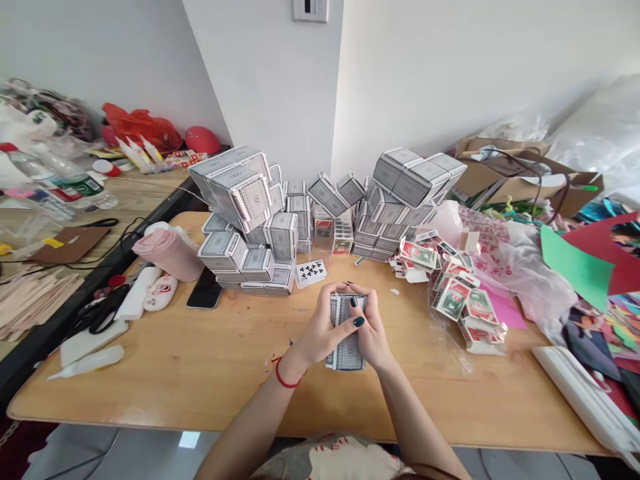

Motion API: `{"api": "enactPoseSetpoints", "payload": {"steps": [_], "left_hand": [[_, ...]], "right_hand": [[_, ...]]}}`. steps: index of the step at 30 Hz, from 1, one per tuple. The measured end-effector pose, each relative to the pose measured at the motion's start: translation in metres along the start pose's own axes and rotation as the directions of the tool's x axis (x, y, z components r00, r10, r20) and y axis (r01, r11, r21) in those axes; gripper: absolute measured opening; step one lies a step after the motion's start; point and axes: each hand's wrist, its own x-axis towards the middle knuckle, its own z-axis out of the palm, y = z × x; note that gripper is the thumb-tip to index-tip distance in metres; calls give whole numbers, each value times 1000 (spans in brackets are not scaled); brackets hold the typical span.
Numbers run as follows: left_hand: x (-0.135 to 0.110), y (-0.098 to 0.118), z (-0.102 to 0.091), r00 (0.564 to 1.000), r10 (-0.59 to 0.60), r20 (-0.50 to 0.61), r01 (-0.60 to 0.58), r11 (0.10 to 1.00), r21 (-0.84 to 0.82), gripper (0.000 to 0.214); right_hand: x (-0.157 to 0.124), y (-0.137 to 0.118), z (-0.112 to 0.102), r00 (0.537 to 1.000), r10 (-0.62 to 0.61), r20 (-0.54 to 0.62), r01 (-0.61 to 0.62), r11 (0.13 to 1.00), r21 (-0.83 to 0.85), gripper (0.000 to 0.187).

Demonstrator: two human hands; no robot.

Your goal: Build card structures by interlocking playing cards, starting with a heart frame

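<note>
Between my two hands, near the middle of the table, is a block of playing cards (347,353) with grey patterned backs and a pale band along it. My left hand (324,327) wraps its left side, and my right hand (371,327) wraps its right side. Both thumbs, with dark nails, press on the top face. Just beyond my hands lies a loose ten of clubs card (311,273), face up. Grey card-backed blocks are stacked at the left (273,233) and in a second pile (395,213) at the right.
Empty-looking red and green card boxes (453,297) lie heaped on the right. To the left are a phone (205,290), a pink roll (167,253), black scissors (103,310) and a glue bottle (87,363). A long white case (590,400) rests at the right edge.
</note>
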Motion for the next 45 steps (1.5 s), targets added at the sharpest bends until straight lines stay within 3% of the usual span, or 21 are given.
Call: {"api": "enactPoseSetpoints", "payload": {"steps": [9, 20, 23, 27, 30, 34, 37, 40, 42, 45], "left_hand": [[-2, 8, 0, 995, 103, 12, -103, 988, 118, 52], [-3, 13, -2, 998, 39, 55, -45, 992, 116, 45], [-2, 11, -1, 998, 25, 55, -35, 978, 203, 53], [5, 13, -7, 994, 56, 94, -83, 948, 306, 63], [12, 12, -18, 979, 31, 201, -73, 976, 203, 50], [18, 5, -26, 966, -36, 256, 28, 999, 38, 63], [17, -1, -29, 981, -59, 182, 49, 997, 60, 61], [16, -8, -32, 997, -58, -55, 64, 992, 108, 62], [15, -12, -34, 973, -39, -228, 68, 990, 120, 59], [12, -17, -32, 937, -20, -348, 56, 994, 92, 52]], "right_hand": [[-4, -4, -3, 999, -26, -21, 25, 998, -51, 21], [-4, -5, -4, 1000, -20, 14, 20, 999, -35, 19], [0, 0, -7, 999, 44, 26, -43, 999, -12, 20], [6, 4, -13, 983, 186, 15, -185, 968, 169, 20], [9, 1, -18, 962, 258, 94, -274, 917, 289, 24], [13, -4, -24, 920, 322, 223, -380, 872, 308, 30], [17, -1, -29, 919, 361, 157, -391, 881, 265, 29], [18, 6, -36, 932, 343, 119, -361, 905, 225, 35], [15, 9, -38, 954, 260, 150, -285, 941, 185, 41], [10, 12, -35, 994, 51, 101, -58, 996, 73, 42]]}}
